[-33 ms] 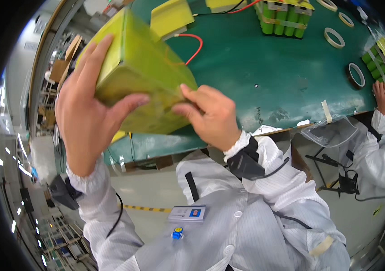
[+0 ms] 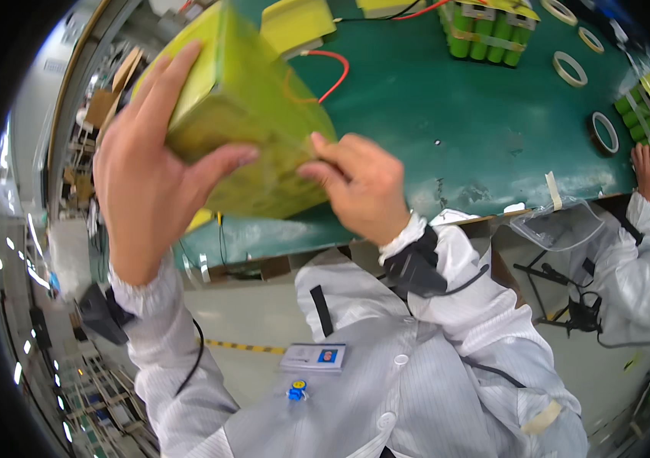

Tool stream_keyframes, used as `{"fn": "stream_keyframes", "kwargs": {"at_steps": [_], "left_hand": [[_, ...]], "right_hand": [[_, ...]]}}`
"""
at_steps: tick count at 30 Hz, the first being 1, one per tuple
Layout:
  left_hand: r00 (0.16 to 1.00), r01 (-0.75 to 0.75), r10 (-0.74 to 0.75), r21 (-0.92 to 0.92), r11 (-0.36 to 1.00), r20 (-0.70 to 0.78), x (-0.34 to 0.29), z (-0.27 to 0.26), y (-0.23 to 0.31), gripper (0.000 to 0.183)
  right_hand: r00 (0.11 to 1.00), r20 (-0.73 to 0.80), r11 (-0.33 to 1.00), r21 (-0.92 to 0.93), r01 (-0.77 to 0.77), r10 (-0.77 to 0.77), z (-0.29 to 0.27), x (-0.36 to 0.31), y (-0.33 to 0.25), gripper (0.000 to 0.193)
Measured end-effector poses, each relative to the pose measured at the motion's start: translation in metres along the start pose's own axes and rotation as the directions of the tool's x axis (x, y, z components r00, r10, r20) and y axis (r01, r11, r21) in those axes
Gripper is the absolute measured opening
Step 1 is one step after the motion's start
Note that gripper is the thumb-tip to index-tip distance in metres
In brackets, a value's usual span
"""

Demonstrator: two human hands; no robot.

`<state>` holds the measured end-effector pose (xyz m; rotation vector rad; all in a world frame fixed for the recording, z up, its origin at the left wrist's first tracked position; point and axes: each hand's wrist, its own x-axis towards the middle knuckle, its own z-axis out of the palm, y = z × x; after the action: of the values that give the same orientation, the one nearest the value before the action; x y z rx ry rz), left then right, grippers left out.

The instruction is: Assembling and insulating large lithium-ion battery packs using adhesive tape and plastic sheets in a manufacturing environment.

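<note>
A large box-shaped pack (image 2: pixel 264 114) with yellow-green faces is held tilted above the green table, slightly blurred. My left hand (image 2: pixel 149 145) grips its left side, fingers along the upper face and thumb across the near face. At the pack's lower right corner, my right hand (image 2: pixel 363 179) pinches the edge between thumb and forefinger; what lies between those fingertips is too small to make out. A red wire (image 2: pixel 346 69) curves out on the table behind the pack. Beyond it lies a yellow sheet-covered piece (image 2: pixel 294 23).
On the green table (image 2: pixel 401 114) stands a pack of green cylindrical cells (image 2: pixel 485 38), with another cell pack (image 2: pixel 641 111) at the far right. Several tape rolls (image 2: pixel 569 69) lie between them. At the right, a co-worker's hands (image 2: pixel 649 175) rest on the table edge. A clear plastic bag (image 2: pixel 558 225) hangs there.
The pack and both hands have shifted slightly up in the picture, while the table's things have drifted slightly right. Both hands keep their hold.
</note>
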<state>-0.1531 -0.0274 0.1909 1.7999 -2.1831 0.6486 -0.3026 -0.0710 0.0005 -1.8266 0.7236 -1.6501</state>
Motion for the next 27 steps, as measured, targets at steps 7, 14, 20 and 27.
{"fn": "stream_keyframes", "kwargs": {"at_steps": [7,14,20,27], "left_hand": [[0.882,-0.342,0.357,0.103,0.934,-0.308,-0.034,-0.008,-0.023,0.071],[0.752,0.335,-0.45,-0.308,0.89,-0.482,-0.209,0.015,-0.074,0.024],[0.641,0.705,-0.749,-0.255,0.661,-0.168,-0.344,0.081,-0.057,0.027],[0.832,0.531,-0.53,-0.043,0.846,-0.161,-0.355,0.109,-0.079,0.027]], "right_hand": [[0.98,0.143,0.987,-0.098,-0.124,0.137,-0.032,-0.025,0.001,0.006],[0.885,0.452,0.987,-0.153,-0.049,0.114,-0.05,-0.084,-0.036,0.014],[0.647,0.736,0.975,0.08,0.208,-0.198,0.041,-0.08,-0.066,0.019],[0.452,0.796,0.807,0.076,0.585,-0.402,0.187,-0.091,-0.061,0.045]]}}
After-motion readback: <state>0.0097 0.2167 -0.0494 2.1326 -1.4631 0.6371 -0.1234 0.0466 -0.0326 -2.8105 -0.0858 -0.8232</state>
